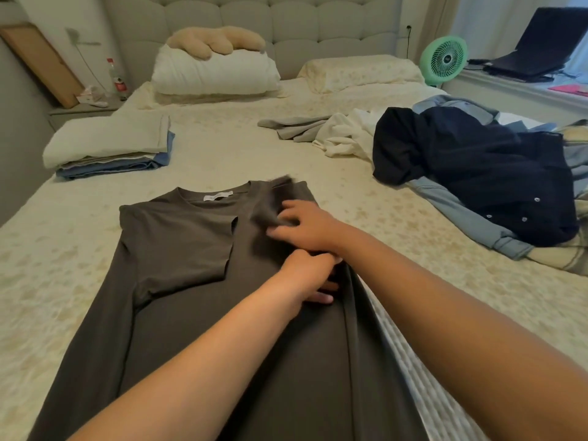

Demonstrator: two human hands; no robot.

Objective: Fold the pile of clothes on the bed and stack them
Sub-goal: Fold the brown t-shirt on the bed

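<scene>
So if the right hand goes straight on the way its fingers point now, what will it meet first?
The right hand points left across the brown shirt. It would probably meet the folded-in sleeve first, then bare bed; depth is hard to judge.

Bare bedspread (222,148) lay open between the folded stack (108,148) on the left and the unfolded clothes pile (471,173) on the right. The brown garment (191,281) covered the near middle; pillows (216,71) blocked the headboard end.
</scene>
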